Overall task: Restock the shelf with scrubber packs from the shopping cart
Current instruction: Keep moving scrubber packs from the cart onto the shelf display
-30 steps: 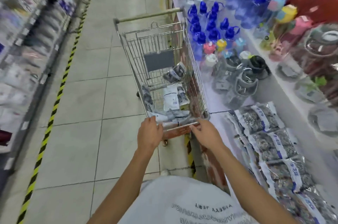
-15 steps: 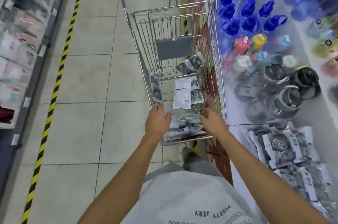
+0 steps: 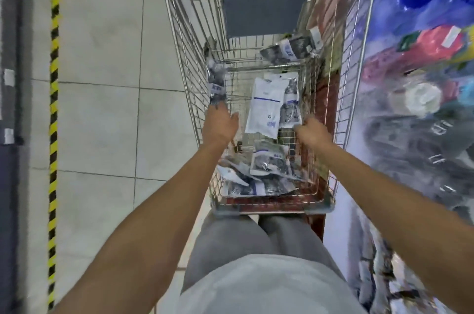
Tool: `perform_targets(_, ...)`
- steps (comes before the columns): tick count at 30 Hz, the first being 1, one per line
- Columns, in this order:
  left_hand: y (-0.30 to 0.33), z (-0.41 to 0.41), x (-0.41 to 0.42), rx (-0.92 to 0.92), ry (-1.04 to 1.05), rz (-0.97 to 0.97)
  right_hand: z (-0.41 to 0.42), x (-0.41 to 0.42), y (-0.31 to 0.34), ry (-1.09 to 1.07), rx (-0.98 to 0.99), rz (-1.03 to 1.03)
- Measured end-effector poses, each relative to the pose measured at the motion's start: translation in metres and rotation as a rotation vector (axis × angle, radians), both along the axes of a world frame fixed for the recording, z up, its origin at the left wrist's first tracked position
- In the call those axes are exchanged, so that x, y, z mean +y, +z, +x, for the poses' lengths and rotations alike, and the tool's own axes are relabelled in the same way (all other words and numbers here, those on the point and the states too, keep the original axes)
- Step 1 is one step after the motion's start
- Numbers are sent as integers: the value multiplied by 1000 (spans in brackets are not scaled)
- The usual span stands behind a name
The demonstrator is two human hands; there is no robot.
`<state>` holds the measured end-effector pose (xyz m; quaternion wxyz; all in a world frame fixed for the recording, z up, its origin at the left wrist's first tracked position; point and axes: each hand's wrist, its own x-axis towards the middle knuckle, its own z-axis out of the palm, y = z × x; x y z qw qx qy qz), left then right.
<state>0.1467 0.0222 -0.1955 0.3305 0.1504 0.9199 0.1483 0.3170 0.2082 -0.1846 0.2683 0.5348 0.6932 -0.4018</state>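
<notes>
1. Left hand (image 3: 220, 124): inside the basket at its left wall, fingers extended and relaxed, gripping nothing; the fingertips lay at the lower end of a scrubber pack (image 3: 216, 81) that stood on end against the wire.
2. Right hand (image 3: 311, 130): inside the basket toward its right wall, fingers curled; whether they held anything could not be told.
3. White-backed pack (image 3: 265, 106): between the two hands and slightly beyond them, long axis running away from the person, overlapping another pack on its right. It lay roughly midway; the right hand appeared marginally nearer.
4. Heaped packs (image 3: 266, 162): on the basket floor, below and nearer than both hands.
5. Far pack (image 3: 291, 48): at the far right of the shopping cart (image 3: 269, 204), under the grey flap.
6. Shelf (image 3: 364, 249): to the right, blurred, with packs already laid out.
7. Change against half a second earlier: both hands had gone from the near rim deeper into the basket, and the view had tipped downward.
</notes>
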Motion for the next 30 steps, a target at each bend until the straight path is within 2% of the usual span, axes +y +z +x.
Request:
perform_targets(8, -97, -44, 26, -51, 172, -54, -50, 32, -102, -114, -82, -4)
perform_targets(17, -135, -63, 48, 31, 159, -198, -65, 64, -185, -272, -97, -4)
perform_targets(24, -148, -59, 50, 47, 295, -75, -67, 62, -203, -241, -78, 125)
perform_targets(28, -162, -59, 46, 20, 466, 90, -68, 55, -206, -372, -11, 28)
perform_targets(30, -165, -60, 46, -9, 514, 107, -64, 52, -211, -423, 11, 20)
